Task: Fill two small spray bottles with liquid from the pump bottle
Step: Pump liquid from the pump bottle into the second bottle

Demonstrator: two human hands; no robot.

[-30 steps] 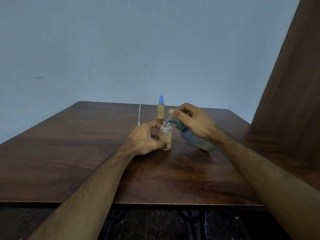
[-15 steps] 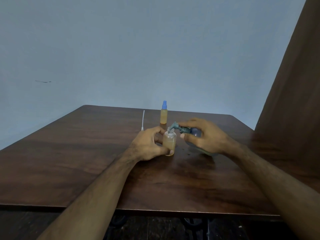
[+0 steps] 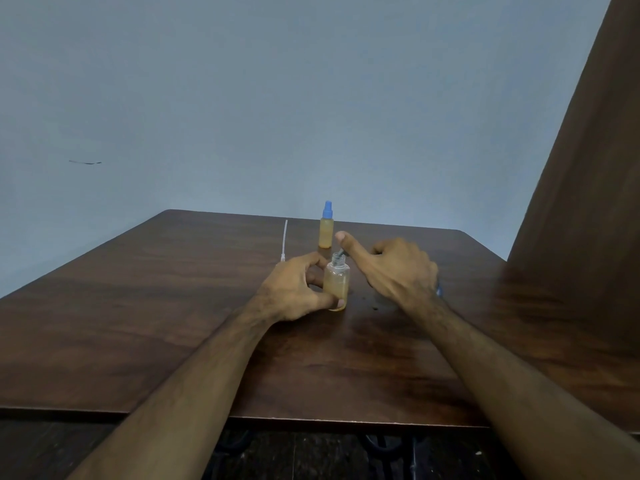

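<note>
Operator: Hands first. What did each one grip?

Inspector: Left hand (image 3: 294, 289) was curled around the uncapped spray bottle (image 3: 336, 284), thumb at its base, keeping it upright on the table (image 3: 173, 306). The bottle was partly filled with amber liquid. Right hand (image 3: 398, 271) was closed over the pump bottle (image 3: 439, 291), which it hid almost fully; only a blue sliver showed at the wrist side. The index finger (image 3: 343, 239) lay extended along the top, and the dark nozzle (image 3: 341, 252) sat at the open neck of the spray bottle.

Operator: Location of the second spray bottle?

Inspector: Capped spray bottle (image 3: 327, 226), blue top, amber contents, stood upright just behind the hands, near the table's far edge. A white dip tube (image 3: 284, 240) lay flat to its left, apart from it, one end near the left hand's knuckles.

Operator: Clearances?

Inspector: Work was centred, well back from the near edge. Bare wood extended to the left edge and forward of the hands. On the right, a brown panel (image 3: 581, 202) rose along the table's side, limiting room there. A few dark specks (image 3: 375, 308) marked the surface just right of the uncapped bottle.
</note>
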